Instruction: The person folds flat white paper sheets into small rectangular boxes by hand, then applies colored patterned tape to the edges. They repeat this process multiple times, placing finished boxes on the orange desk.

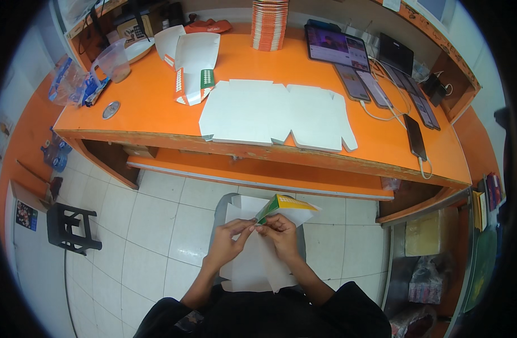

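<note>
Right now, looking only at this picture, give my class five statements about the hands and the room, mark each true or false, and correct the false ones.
1. The left hand and right hand both hold the carton. True.
2. The carton's printed panel is blue and black. False: it is green and yellow.
3. A black stool stands on the tiled floor at the left. True.
4. A tall orange-and-white stack stands on the desk, left of the tablet. True.
5. Nothing flat and white lies on the desk. False: flat white cardboard lies by its front edge.
</note>
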The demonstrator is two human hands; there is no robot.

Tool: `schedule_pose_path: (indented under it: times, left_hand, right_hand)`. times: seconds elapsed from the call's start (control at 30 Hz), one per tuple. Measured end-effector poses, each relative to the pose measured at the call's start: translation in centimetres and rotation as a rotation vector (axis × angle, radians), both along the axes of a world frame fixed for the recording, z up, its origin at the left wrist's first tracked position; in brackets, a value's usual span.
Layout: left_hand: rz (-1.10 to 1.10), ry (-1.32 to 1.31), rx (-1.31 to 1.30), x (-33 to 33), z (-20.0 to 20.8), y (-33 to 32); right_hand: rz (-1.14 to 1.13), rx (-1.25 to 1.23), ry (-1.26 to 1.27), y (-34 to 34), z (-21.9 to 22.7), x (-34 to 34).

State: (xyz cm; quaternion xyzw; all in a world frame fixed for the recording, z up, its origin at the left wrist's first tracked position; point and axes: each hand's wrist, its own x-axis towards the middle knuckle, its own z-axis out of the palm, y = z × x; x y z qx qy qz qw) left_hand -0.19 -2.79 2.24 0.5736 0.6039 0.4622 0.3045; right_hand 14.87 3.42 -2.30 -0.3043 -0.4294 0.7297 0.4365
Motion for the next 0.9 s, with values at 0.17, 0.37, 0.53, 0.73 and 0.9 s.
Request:
schedule_pose_path:
  times: [0.17,0.37,0.53,0.73,0.9]
  left_hand:
    - [-0.030,-0.090,-0.013,-0.6,0.4,0.0]
    - [-0.058,-0.011,-0.012,-1.0,1.0,0.0]
    - [-0.051,0.133,-0.002,-0.7,1.5,0.0]
    - [0.037,-0.016,0.049,0.0,1.3,0.2]
    - [0.085,-0.265,0.003,0.9,1.1,0.1]
  right_hand:
    - [0.021,-0.034,0.037,0.1,0.6,0.3]
    - [0.090,-0.057,-0.017,0.4,0.9,1.2]
    - [0.085,0.052,-0.158,0.2,0.7,1.2]
    - [0.054,0.011,-0.056,-0.5,0.9,0.7]
    - [-0.011,0.050,0.017,-1.4,1.1,0.4]
